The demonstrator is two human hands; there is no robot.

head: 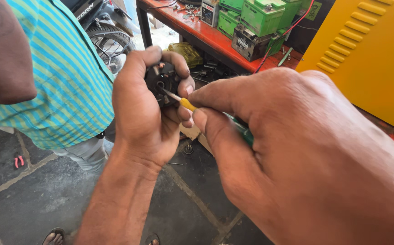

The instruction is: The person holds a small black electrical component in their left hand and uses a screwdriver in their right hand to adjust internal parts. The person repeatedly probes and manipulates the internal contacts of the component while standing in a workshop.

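My left hand (140, 113) is closed around a small black round part (160, 81) with metal terminals, held up at chest height. My right hand (306, 149) grips a screwdriver (189, 105) with a yellow and green handle between thumb and fingers. Its thin metal tip touches the middle of the black part. Most of the screwdriver's handle is hidden inside my right hand, and my left palm covers the back of the part.
Another person in a teal striped shirt (65, 77) stands close at the left, beside a motorcycle wheel (108, 43). A red bench (215, 38) holds several green batteries (263, 16). A yellow metal cabinet (369, 54) stands at the right. Red pliers (19, 160) lie on the stone floor.
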